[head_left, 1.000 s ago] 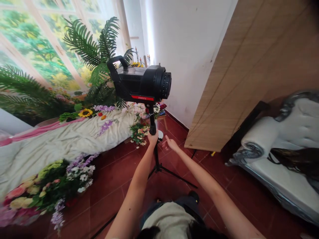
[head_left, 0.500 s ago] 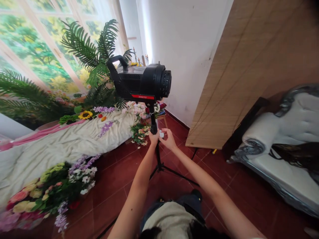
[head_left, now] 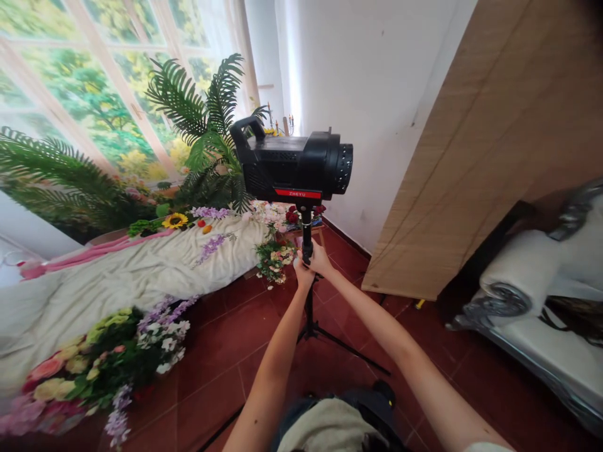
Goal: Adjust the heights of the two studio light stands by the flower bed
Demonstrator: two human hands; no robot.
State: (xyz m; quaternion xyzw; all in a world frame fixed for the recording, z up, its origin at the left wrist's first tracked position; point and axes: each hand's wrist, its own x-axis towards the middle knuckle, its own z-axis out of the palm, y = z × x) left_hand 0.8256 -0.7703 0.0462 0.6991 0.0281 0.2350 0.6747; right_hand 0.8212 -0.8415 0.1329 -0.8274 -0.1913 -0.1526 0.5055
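A black studio light point(head_left: 292, 164) with a red "ZHEYU" label sits on top of a black stand point(head_left: 309, 314), its round front facing right. Below the light, my left hand point(head_left: 303, 271) is wrapped round the stand's pole. My right hand point(head_left: 321, 258) closes on the same pole from the right, slightly higher, touching or nearly touching my left. The fingers of both hands are partly hidden by the pole and by each other. The stand's legs are spread on the red tiled floor point(head_left: 207, 351).
Cream cloth point(head_left: 141, 267) with flowers covers a surface at left, near palm fronds point(head_left: 181, 103). A flower bunch point(head_left: 108, 358) lies at lower left. A bamboo screen point(head_left: 452, 144) and a white sofa point(head_left: 556, 351) stand at right.
My right hand has moved in from beside the pole and closed on it; the small white thing near its fingers is now mostly hidden. The view has shifted, so the light appears further right.
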